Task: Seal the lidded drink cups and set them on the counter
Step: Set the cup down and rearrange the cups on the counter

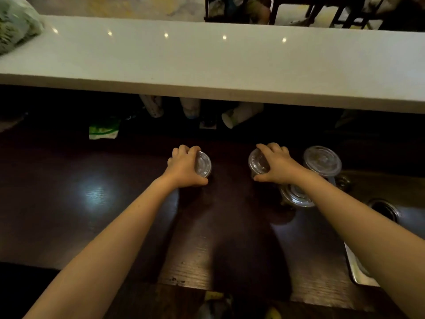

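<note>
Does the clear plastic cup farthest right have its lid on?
Lid on: a clear round lid covers the clear plastic cup; sealed tightly, cannot tell.

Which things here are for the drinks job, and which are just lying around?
For the job: left hand gripping the left cup; right hand gripping the middle cup; the far right cup; the near right cup; the white counter.
Just lying about: green bag on the counter; paper cups under it; green packet.
</note>
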